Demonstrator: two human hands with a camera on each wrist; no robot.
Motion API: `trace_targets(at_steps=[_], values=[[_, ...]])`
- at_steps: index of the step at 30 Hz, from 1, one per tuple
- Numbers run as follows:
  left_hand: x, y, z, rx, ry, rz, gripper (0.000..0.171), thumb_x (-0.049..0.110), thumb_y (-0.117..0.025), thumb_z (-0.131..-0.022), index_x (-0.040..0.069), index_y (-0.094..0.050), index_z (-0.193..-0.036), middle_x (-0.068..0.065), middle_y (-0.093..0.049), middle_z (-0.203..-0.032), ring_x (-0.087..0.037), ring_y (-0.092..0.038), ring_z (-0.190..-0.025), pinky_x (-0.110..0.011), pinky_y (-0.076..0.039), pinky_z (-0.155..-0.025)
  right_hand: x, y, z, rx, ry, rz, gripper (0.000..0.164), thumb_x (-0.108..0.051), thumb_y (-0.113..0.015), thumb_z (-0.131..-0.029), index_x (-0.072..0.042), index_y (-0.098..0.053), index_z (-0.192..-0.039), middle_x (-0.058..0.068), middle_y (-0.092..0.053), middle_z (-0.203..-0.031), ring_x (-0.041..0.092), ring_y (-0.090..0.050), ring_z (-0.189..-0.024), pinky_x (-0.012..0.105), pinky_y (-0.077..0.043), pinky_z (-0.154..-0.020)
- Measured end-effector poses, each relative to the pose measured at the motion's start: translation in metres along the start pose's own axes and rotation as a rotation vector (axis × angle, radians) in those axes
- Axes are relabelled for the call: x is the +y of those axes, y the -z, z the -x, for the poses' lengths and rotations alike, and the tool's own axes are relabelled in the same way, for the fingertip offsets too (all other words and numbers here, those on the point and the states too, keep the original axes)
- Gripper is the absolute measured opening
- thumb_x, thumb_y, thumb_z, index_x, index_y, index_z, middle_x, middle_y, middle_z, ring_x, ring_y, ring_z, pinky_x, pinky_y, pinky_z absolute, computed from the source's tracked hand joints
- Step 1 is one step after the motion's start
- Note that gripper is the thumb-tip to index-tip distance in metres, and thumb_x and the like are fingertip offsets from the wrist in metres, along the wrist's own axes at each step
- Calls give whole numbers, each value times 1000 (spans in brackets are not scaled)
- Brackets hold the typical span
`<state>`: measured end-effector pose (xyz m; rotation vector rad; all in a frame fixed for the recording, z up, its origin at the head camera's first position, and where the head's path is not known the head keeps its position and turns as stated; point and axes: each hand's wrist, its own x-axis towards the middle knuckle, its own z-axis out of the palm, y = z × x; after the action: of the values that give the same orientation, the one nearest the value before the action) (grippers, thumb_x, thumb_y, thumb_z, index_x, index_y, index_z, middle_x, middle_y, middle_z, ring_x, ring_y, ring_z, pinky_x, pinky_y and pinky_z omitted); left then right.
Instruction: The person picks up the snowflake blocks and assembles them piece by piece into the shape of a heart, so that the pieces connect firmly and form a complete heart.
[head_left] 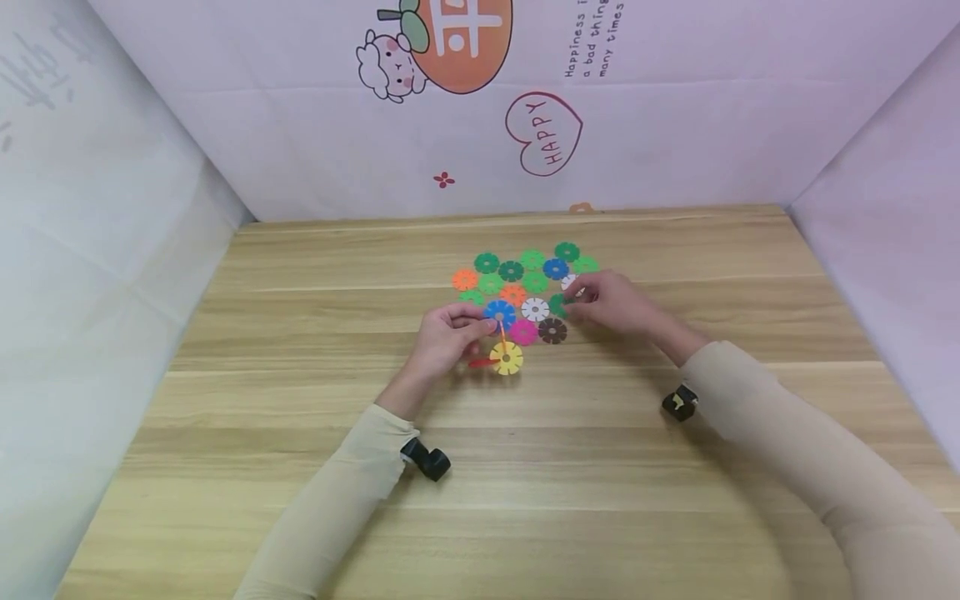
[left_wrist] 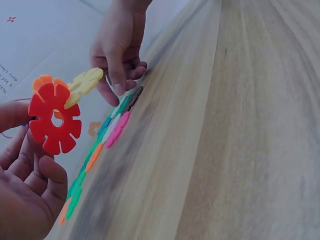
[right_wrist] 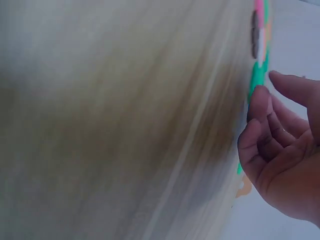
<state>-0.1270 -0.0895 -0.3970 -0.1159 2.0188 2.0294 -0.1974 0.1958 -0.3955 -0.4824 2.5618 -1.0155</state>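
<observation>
My left hand [head_left: 442,340] pinches a small build of slotted plastic flower discs between thumb and fingers. In it I see a blue disc [head_left: 491,313], an edge-on orange disc [head_left: 503,337], a yellow disc [head_left: 514,360] and a red disc [left_wrist: 44,117], joined at their slots and held above the table. Over the right side of the loose discs, my right hand [head_left: 617,302] reaches down with thumb and forefinger apart at a green disc [head_left: 557,306]. Whether the fingertips touch that disc, I cannot tell. A brown disc [head_left: 552,337] and a white disc [head_left: 528,310] lie close by.
Several more loose discs lie flat in a cluster, among them a pink disc [head_left: 523,337], an orange disc [head_left: 464,279] and a dark green disc [head_left: 567,250]. Beneath is a wooden table [head_left: 525,500]. A printed white cloth [head_left: 675,142] stands behind it.
</observation>
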Motion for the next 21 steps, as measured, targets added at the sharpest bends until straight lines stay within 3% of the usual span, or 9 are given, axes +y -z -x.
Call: trace_targets(at_steps=[4, 8, 21], values=[[-1, 0, -1, -6, -9, 7, 13, 8, -75, -91, 2, -70, -101, -3, -73, -85, -12, -52, -56, -21, -50, -54, 3, -2, -4, -15, 18, 107, 38, -15, -73, -93, -8, -63, -129, 10, -63, -91, 24, -57, -79, 36, -51, -66], [-2, 0, -1, -3, -14, 16, 12, 7, -74, -91, 1, -70, -100, -3, -73, -83, -12, -51, -55, -21, -49, -53, 2, -1, -5, -30, 42, 135, 46, -12, -73, -92, -9, -59, -136, 9, -62, -88, 24, -56, -77, 37, -50, -64], [-2, -1, -2, -7, -11, 13, 12, 8, -74, -92, 2, -70, -101, -3, -73, -85, -13, -53, -56, -21, -51, -54, 1, 4, -4, -90, 42, 170, 46, -16, -74, -93, -9, -60, -136, 10, -61, -87, 22, -52, -74, 36, -46, -63]])
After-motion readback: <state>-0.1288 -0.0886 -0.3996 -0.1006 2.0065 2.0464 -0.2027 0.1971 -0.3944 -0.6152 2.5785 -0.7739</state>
